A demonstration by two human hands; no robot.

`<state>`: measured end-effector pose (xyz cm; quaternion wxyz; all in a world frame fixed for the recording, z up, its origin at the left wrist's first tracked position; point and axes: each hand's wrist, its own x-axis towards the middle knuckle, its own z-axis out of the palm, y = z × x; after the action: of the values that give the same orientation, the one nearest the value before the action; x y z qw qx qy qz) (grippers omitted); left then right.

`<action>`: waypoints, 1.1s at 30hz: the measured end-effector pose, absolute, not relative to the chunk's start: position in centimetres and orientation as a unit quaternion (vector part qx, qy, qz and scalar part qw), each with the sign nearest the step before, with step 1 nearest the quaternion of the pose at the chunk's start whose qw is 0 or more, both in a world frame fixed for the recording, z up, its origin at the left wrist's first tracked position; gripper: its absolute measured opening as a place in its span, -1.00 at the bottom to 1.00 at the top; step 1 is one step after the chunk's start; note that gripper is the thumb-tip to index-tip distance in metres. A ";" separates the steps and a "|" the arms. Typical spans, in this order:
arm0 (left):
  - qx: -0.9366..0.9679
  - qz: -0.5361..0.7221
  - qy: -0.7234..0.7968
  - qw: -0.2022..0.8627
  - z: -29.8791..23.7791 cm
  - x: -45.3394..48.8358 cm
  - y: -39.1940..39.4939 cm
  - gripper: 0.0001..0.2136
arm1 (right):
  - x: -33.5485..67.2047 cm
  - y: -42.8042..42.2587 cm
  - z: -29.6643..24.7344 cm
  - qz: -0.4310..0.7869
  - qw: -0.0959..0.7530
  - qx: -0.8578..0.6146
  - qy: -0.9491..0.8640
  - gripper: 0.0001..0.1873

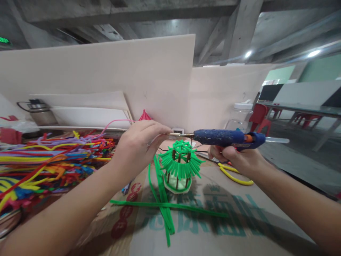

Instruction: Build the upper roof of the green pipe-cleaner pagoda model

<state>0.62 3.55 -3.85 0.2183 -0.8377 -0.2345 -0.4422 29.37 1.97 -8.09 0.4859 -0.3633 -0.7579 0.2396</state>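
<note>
My right hand point(236, 156) is closed around the grip of a blue hot glue gun point(221, 138), held level with its nozzle pointing left. A clear glue stick point(277, 140) juts from the gun's back end. Pinched in the fingers of my left hand point(145, 142) is a short pale stick point(175, 134), its end at the nozzle tip; I cannot tell whether they touch. Just below stands a small tiered pavilion model point(181, 163) with green pipe-cleaner roof, brown posts and pale base. Loose green pipe cleaners point(162, 199) lie crossed beside and in front of it.
A heap of coloured pipe cleaners point(66, 160) covers the left side. Yellow-handled pliers point(236, 174) lie at the right on the printed cardboard point(213, 227). Behind stand a clear jar point(239, 115), a flask point(39, 112), a pink cone shape point(144, 115) and tall white boards point(106, 74).
</note>
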 end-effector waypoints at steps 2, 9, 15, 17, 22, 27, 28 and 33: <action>-0.837 -0.442 -0.236 0.220 -3.8 0.6 3.5 -0.94 | 29.4 2.0 -8.1 0.238 0.486 -0.364 -0.758 -0.36; -0.839 -0.440 -0.239 0.211 -3.9 0.7 3.6 -0.94 | 29.4 2.0 -8.1 0.227 0.479 -0.362 -0.767 -0.38; -0.841 -0.437 -0.238 0.214 -3.9 0.6 3.5 -0.94 | 29.4 2.1 -8.2 0.221 0.479 -0.377 -0.762 -0.39; -0.840 -0.437 -0.237 0.217 -3.9 0.7 3.5 -0.94 | 29.4 2.1 -8.3 0.218 0.476 -0.379 -0.763 -0.40; -0.839 -0.441 -0.234 0.216 -3.9 0.7 3.6 -0.94 | 29.5 2.1 -8.4 0.216 0.474 -0.381 -0.764 -0.39; -0.839 -0.441 -0.232 0.220 -4.0 0.7 3.7 -0.94 | 29.4 2.2 -8.5 0.229 0.478 -0.382 -0.757 -0.40; -0.839 -0.441 -0.230 0.221 -4.1 0.7 3.7 -0.94 | 29.4 2.2 -8.4 0.232 0.479 -0.380 -0.757 -0.41; -0.834 -0.443 -0.250 0.212 -4.0 0.6 3.7 -0.93 | 29.5 2.3 -8.1 0.287 0.452 -0.329 -0.778 -0.46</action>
<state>0.64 3.71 -3.98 0.2119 -0.8341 -0.2505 -0.4434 29.45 2.33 -8.08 0.4519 -0.3287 -0.7780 0.2873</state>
